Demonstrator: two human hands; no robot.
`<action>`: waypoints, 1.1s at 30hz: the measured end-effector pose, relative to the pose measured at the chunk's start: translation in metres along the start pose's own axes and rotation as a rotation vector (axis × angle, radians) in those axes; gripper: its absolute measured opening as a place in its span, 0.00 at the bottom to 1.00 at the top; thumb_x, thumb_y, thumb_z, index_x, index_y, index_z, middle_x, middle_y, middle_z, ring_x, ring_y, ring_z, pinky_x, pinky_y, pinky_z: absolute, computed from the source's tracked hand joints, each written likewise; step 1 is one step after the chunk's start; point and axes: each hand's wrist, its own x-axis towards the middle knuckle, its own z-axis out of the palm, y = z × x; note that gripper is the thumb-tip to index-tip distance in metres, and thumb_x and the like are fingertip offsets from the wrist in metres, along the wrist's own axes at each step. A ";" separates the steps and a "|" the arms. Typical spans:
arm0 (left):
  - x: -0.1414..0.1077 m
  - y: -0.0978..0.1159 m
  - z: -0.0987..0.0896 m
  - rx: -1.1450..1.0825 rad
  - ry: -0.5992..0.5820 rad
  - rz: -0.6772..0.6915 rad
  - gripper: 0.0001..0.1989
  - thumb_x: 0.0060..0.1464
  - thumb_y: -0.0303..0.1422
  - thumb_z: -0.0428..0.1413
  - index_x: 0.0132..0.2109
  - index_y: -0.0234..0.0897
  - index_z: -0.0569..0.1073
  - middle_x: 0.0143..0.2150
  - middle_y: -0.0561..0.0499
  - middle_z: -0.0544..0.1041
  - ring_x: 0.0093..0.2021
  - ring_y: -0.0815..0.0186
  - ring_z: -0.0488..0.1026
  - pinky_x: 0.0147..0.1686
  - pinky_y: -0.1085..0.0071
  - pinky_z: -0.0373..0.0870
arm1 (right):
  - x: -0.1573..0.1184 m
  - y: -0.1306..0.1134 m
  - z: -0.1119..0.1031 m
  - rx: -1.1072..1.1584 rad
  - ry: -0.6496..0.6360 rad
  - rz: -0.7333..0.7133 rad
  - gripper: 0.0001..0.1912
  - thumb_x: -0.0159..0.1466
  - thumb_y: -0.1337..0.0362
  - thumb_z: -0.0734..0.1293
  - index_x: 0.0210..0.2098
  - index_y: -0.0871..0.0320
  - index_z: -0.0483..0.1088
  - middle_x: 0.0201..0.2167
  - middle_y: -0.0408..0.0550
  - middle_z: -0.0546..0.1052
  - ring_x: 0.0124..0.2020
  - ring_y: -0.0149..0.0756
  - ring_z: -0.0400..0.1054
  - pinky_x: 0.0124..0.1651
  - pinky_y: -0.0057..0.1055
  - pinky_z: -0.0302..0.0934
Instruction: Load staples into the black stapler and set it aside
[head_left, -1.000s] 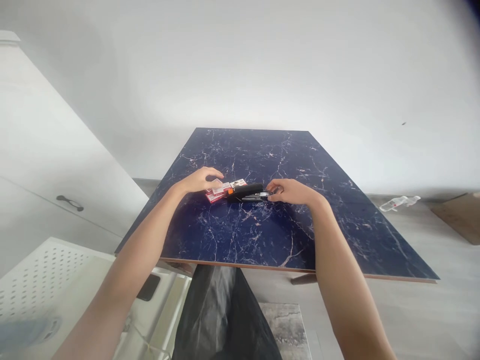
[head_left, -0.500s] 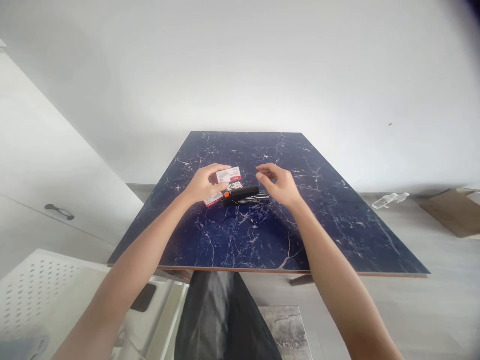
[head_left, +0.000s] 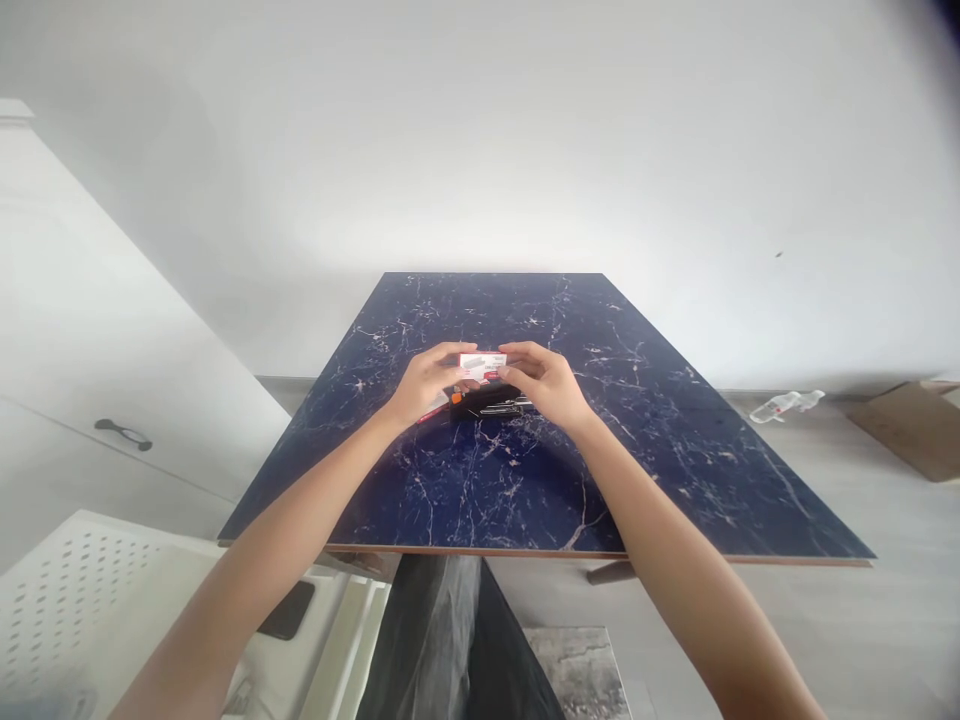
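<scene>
My left hand (head_left: 424, 384) and my right hand (head_left: 550, 384) hold a small red and white staple box (head_left: 482, 364) between them, one at each end. The printed face of the box is turned toward me, and the thumbs press on its near side. Just below the box, a black stapler (head_left: 466, 408) with an orange part and shiny metal pieces lies on the table, partly covered by the held box. Beside the stapler's left end, a second red and white box (head_left: 435, 406) shows only in part behind my left hand.
The dark blue marble-patterned table (head_left: 480, 490) stands against a white wall. To the left are a white cabinet (head_left: 90, 360) and a pale surface with a dark phone-like object (head_left: 288, 610). Clear plastic bottles (head_left: 784, 405) and a cardboard box (head_left: 911, 428) lie on the floor at right.
My right hand has moved left and taken hold of the box's right end. My left hand has carried the box slightly right, over the stapler.
</scene>
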 end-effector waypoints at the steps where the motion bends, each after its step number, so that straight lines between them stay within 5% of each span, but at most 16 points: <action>1: 0.001 -0.001 -0.001 -0.058 -0.018 -0.023 0.27 0.63 0.47 0.51 0.64 0.42 0.66 0.58 0.42 0.76 0.47 0.55 0.79 0.47 0.55 0.77 | 0.000 0.001 0.000 0.019 0.001 0.007 0.22 0.61 0.51 0.72 0.50 0.55 0.72 0.46 0.50 0.79 0.46 0.43 0.76 0.54 0.43 0.71; 6: 0.001 -0.003 0.000 -0.226 0.004 -0.077 0.27 0.59 0.43 0.57 0.63 0.40 0.69 0.57 0.41 0.77 0.44 0.56 0.81 0.48 0.54 0.78 | 0.000 0.003 -0.002 0.107 0.007 0.019 0.22 0.61 0.52 0.73 0.50 0.55 0.72 0.46 0.50 0.80 0.45 0.42 0.77 0.53 0.43 0.72; 20: 0.004 -0.009 0.004 -0.459 0.211 -0.145 0.17 0.47 0.31 0.67 0.46 0.36 0.79 0.41 0.47 0.80 0.25 0.72 0.73 0.27 0.71 0.75 | 0.003 0.007 -0.004 0.246 0.067 0.064 0.18 0.58 0.55 0.74 0.45 0.55 0.75 0.41 0.47 0.79 0.42 0.40 0.75 0.48 0.40 0.73; 29: 0.004 -0.011 0.003 -0.475 0.167 -0.151 0.16 0.48 0.29 0.65 0.47 0.37 0.79 0.40 0.47 0.80 0.25 0.73 0.72 0.26 0.74 0.72 | -0.001 0.008 -0.004 -0.064 0.078 -0.003 0.14 0.60 0.58 0.71 0.44 0.54 0.72 0.35 0.47 0.80 0.34 0.40 0.76 0.33 0.32 0.67; 33: 0.004 -0.010 0.002 -0.493 0.177 -0.153 0.15 0.48 0.28 0.64 0.46 0.37 0.79 0.38 0.49 0.79 0.25 0.74 0.72 0.26 0.74 0.72 | -0.002 0.008 -0.002 -0.170 0.136 -0.073 0.11 0.61 0.66 0.64 0.43 0.55 0.73 0.43 0.49 0.79 0.32 0.37 0.76 0.33 0.32 0.68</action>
